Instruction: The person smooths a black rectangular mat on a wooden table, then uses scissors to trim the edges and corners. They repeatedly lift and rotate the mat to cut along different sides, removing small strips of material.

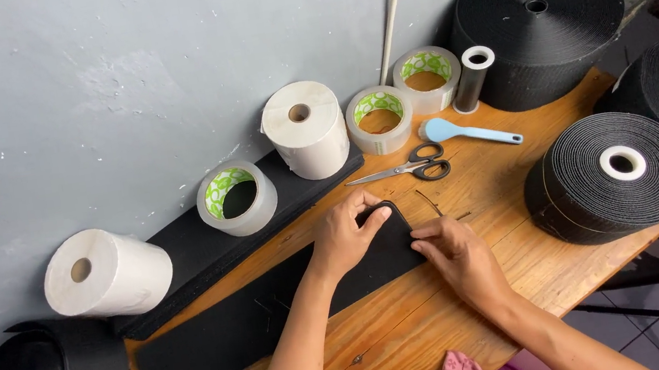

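A long black fabric strip lies flat across the wooden table. My left hand presses on its right end, with fingers curled over the strip's rounded corner. My right hand pinches the same end from the right side, thumb and fingers on the edge. Both hands hold the strip's end; what lies under the fingers is hidden.
Black-handled scissors and a light blue scoop lie behind the hands. Along the wall stand clear tape rolls, white paper rolls and large black strap rolls. A second black strip lies by the wall. The table edge runs at the lower right.
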